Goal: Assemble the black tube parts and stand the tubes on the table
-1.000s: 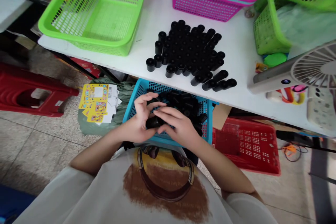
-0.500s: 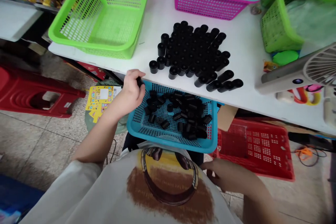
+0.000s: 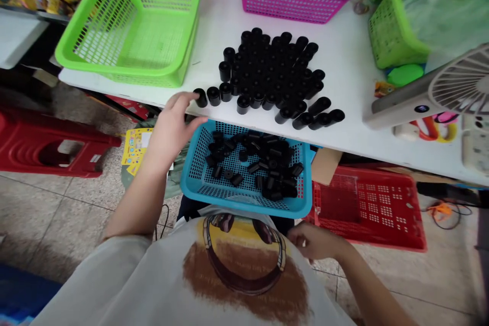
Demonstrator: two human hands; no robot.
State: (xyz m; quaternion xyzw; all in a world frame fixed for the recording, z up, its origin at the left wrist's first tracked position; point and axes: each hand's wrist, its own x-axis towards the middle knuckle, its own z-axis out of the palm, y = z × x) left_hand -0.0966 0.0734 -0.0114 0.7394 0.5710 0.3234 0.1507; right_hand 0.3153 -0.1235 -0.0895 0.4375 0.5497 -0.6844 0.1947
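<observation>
My left hand [image 3: 170, 125] is at the front edge of the white table, thumb and fingers apart. Its fingertips are beside a short black plastic cylinder [image 3: 199, 98] standing upright, the leftmost of the group; whether they still touch it is unclear. More upright black cylinders [image 3: 263, 74] crowd together on the tabletop. Below the edge, a blue basket [image 3: 244, 205] over my lap holds many loose black cylinders [image 3: 275, 173], mostly lying on their sides. Down by my shirt's hem rests my right hand [image 3: 315, 241], its fingers partly hidden.
A green basket [image 3: 175, 69] stands left on the white table [image 3: 355, 61]. Stacked pink baskets [image 3: 286, 2] are at the back, with another green basket [image 3: 397, 35] and a grey fan [image 3: 405, 104] right. A red stool [image 3: 57, 147] and a red crate [image 3: 382, 209] flank me below.
My left hand has stood the black cylinder it held at the left end of the front row, and its fingers have spread. The view has shifted slightly; my right hand stays by my lap.
</observation>
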